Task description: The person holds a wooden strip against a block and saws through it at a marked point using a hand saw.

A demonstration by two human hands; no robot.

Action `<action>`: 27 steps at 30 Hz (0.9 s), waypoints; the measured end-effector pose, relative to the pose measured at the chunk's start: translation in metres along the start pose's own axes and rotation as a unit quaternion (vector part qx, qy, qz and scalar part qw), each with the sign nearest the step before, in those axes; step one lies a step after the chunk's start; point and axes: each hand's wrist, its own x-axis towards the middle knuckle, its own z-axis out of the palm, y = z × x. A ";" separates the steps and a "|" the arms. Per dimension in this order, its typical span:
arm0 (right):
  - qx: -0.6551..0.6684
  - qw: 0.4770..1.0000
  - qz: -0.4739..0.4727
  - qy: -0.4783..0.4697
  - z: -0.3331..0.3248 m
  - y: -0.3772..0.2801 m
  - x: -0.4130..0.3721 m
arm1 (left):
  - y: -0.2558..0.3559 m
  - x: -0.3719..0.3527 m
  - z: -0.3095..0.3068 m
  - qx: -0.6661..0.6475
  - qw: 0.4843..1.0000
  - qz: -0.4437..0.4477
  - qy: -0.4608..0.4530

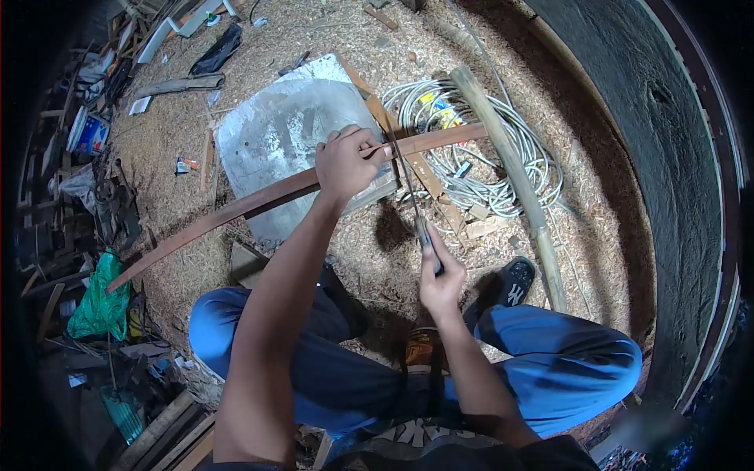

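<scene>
Over the right part of the grey slab (267, 129), the left hand (348, 162) is closed on the wood strip (228, 212) — which runs out past the slab on both sides — while the right hand (441, 272), off the slab's near right corner, grips a saw (411, 192) crossing the strip near the slab's right edge.

Bladed tool (415, 198) partly hidden by right hand (442, 275); wood strip (243, 206) partly covered by left hand (348, 163); shirt (377, 454) cut off below
</scene>
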 end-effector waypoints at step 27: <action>0.047 0.997 0.051 -0.023 -0.007 -0.007 0.004 | -0.001 -0.001 0.005 0.060 0.997 0.008 0.041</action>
